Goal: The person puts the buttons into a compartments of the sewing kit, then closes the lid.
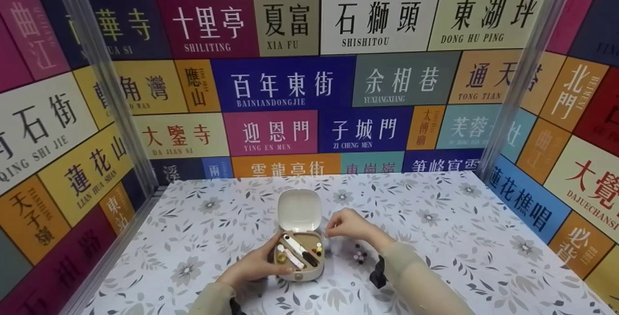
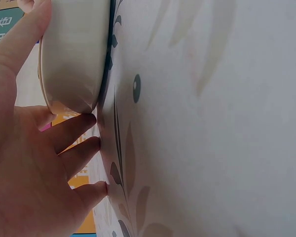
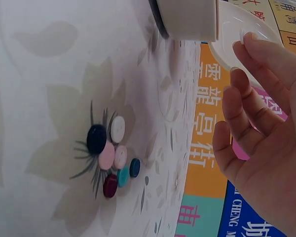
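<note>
place: booth-like, exact kind unclear | colourful lettered wall panels (image 1: 283,102) | upright corner posts (image 1: 109,78) | floral-patterned table (image 1: 164,247)

From far away, I am watching a cream box (image 1: 312,275) sitting upright, its round-cornered lid (image 1: 300,209) standing open. Inside, small tools (image 1: 293,244) and round bits (image 1: 319,246) are lying in separate parts. Beside the box, a thin white piece (image 3: 241,36) is being pinched, showing its edge.
</note>
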Demonstrator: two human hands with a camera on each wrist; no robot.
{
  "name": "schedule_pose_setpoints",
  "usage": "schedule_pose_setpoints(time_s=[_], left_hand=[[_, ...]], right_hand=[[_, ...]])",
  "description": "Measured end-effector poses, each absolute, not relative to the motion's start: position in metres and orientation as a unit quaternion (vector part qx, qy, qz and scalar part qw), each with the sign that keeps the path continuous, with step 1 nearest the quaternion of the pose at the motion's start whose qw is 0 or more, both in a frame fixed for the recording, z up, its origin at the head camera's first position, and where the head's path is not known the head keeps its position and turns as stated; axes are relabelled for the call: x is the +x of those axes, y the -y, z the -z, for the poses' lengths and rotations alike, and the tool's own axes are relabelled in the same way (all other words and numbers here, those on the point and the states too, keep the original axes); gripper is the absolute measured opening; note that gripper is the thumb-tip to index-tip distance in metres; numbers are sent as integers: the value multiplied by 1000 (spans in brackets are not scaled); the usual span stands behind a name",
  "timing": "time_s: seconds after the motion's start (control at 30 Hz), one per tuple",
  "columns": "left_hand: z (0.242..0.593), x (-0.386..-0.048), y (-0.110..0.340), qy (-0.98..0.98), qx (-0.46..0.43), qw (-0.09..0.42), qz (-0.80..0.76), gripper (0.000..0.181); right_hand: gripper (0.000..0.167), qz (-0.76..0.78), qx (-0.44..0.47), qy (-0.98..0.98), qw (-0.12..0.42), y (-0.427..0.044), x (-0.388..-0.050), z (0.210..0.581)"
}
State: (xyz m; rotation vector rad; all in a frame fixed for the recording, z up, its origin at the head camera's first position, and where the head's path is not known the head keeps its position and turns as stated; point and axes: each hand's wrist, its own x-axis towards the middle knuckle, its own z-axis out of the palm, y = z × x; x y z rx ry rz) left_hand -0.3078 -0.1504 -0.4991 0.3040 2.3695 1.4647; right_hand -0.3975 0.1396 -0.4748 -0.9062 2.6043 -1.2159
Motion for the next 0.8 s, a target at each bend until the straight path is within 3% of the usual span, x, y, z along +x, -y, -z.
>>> schedule_pose_setpoints(time_s=[0.8], left_hand=[[498,-308,151,-838,104,172,-508,109]], right_hand=[[7,384,-317,-866,41,-113,-395,483]])
